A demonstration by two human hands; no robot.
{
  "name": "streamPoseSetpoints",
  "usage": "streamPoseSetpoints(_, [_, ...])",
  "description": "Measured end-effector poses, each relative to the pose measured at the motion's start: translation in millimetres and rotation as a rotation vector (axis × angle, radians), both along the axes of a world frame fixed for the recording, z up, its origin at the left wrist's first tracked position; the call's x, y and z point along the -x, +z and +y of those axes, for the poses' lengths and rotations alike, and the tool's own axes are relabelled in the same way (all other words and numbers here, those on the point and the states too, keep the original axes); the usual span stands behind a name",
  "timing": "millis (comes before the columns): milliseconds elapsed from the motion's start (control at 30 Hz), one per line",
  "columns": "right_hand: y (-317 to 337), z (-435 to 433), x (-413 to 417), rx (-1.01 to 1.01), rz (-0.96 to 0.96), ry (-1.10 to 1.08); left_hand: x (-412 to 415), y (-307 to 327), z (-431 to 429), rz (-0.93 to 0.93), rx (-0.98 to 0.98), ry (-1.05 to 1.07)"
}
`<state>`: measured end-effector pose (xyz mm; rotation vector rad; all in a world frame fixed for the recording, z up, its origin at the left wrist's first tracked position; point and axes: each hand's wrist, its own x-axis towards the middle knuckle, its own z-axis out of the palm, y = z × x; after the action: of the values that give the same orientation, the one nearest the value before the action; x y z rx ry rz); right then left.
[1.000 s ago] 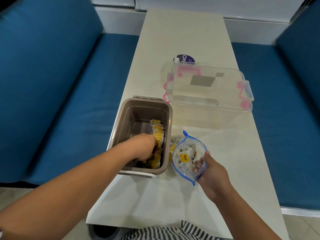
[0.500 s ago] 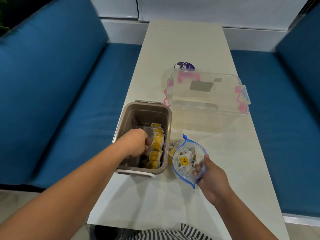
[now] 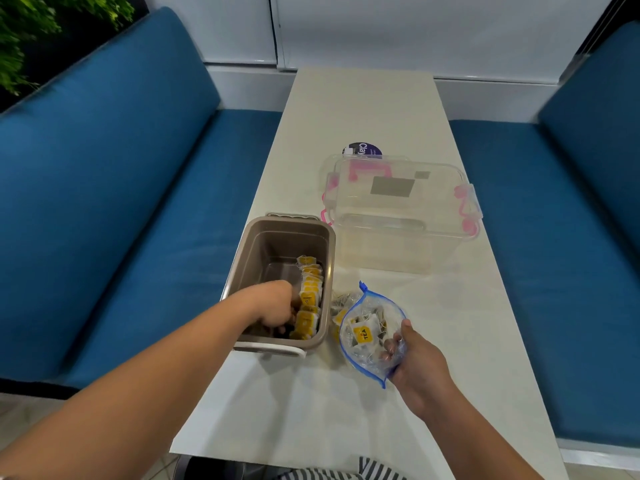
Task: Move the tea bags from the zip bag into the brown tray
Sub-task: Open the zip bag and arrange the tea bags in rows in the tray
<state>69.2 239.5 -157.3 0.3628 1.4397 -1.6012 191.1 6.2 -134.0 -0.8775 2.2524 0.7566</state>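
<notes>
Lining right wall of brown tray (image 3: 242, 261): tea bags (image 3: 310, 293)

The left hand (image 3: 277, 308) was down inside the brown tray (image 3: 273, 242) on the bench (image 3: 363, 109), against a row of yellow tea bags (image 3: 310, 292). The right hand (image 3: 419, 365) pinched the open zip bag (image 3: 370, 337) just beside the tray.

The counter (image 3: 363, 109) is a smooth, pale cream surface with a faint sheen. The brown tray (image 3: 277, 242) is opaque matt plastic with a white plastic grip (image 3: 270, 349) at its near end. The zip bag (image 3: 372, 341) is thin, clear, crinkled plastic film, glossy where light catches it, with a blue seal strip. The tea bags (image 3: 309, 296) look like paper with printed yellow tags. The storage box (image 3: 398, 216) is clear, glossy hard plastic with pink plastic clips (image 3: 467, 225). The bench cushions (image 3: 138, 209) are matt blue cloth.
</notes>
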Motion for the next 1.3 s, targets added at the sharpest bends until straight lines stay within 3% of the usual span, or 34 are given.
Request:
streamPoseSetpoints(133, [1.9,2.0,1.1,-0.012,0.007,-0.01,-1.8,5.8,1.1,0.035,0.05,0.013])
streamPoseSetpoints(367, [3.9,7.3,4.2,-0.015,-0.034,-0.011,2.9,7.5,17.3,-0.119,0.162,-0.206])
streamPoseSetpoints(633, [4.5,7.3,5.4,0.006,-0.018,0.034,8.0,-2.8,14.5,-0.208,0.088,-0.273])
streamPoseSetpoints(1300, [18.0,-1.7,3.9,0.049,-0.037,0.055,19.3,-15.4,-0.1,-0.097,0.187,-0.254])
